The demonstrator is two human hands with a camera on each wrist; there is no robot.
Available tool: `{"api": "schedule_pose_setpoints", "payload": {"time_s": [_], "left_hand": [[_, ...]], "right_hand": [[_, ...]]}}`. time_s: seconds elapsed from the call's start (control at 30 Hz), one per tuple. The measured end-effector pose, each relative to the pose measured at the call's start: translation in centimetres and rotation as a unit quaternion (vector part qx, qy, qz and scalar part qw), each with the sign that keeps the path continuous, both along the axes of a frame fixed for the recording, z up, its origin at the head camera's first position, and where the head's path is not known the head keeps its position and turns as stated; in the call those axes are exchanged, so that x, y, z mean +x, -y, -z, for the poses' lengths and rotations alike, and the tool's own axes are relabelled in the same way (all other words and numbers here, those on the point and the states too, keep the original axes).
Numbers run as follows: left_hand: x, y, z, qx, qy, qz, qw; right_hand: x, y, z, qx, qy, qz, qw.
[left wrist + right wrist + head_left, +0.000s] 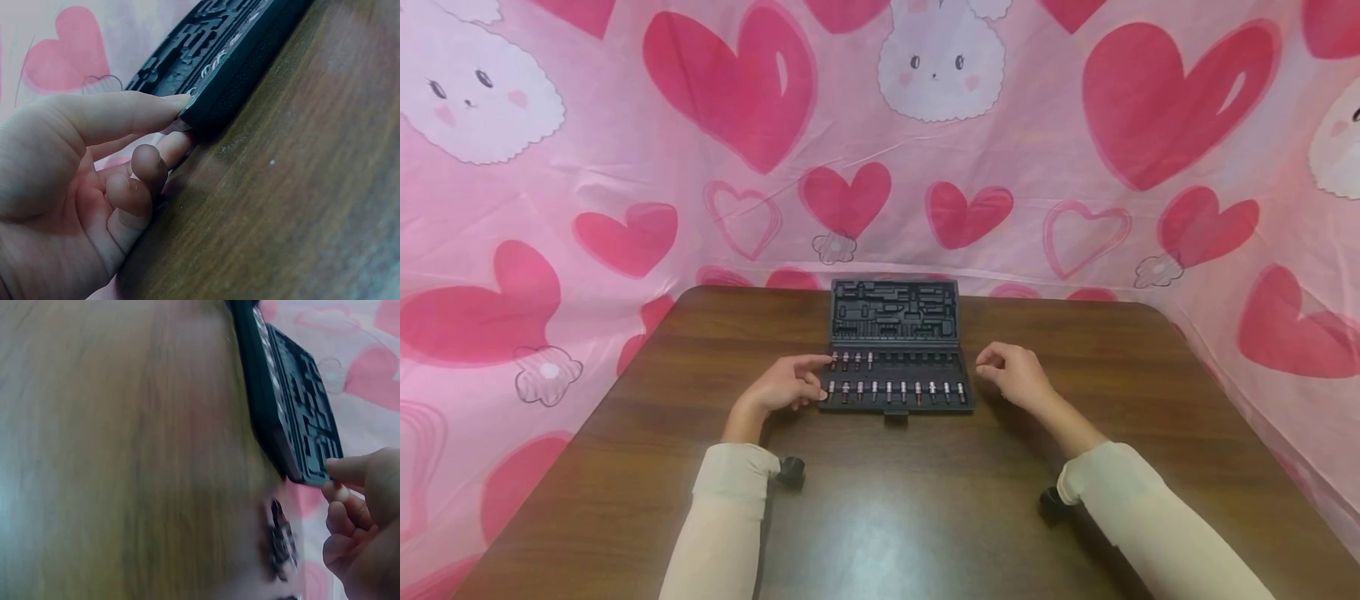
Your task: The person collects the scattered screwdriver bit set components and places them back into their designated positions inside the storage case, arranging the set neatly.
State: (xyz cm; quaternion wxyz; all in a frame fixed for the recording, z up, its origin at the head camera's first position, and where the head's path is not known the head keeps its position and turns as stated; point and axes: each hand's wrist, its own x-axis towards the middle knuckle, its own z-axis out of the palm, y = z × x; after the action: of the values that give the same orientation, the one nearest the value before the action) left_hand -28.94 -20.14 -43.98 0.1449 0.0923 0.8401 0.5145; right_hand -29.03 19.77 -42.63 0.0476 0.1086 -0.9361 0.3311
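Note:
An open black tool case stands on the table with its lid raised at the back. Small silver-and-dark bit sockets fill the front row; several more occupy the left part of the back row. My left hand grips the case's left side, index finger stretched along it. Seen from the left wrist, its thumb presses the rim at the front corner, other fingers lower down. Beside the case's right edge is my right hand, fingers loosely bent, nothing visible between them.
A brown wooden table carries the case near its back edge. Pink heart-printed cloth hangs behind and at both sides. In the right wrist view, a blurred dark-and-silver piece appears below the case's corner.

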Motion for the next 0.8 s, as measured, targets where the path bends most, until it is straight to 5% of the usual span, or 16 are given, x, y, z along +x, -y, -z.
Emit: {"api": "schedule_pose_setpoints", "payload": {"time_s": [0.33, 0.8], "left_hand": [[0.1, 0.0, -0.2, -0.002, -0.001, -0.002, 1.0], [0.1, 0.0, -0.2, 0.002, -0.005, 0.001, 1.0]], "right_hand": [[0.2, -3.3, -0.2, 0.002, -0.027, -0.019, 0.999], [2.1, -5.4, 0.5, 0.021, -0.015, 0.032, 0.999]]}}
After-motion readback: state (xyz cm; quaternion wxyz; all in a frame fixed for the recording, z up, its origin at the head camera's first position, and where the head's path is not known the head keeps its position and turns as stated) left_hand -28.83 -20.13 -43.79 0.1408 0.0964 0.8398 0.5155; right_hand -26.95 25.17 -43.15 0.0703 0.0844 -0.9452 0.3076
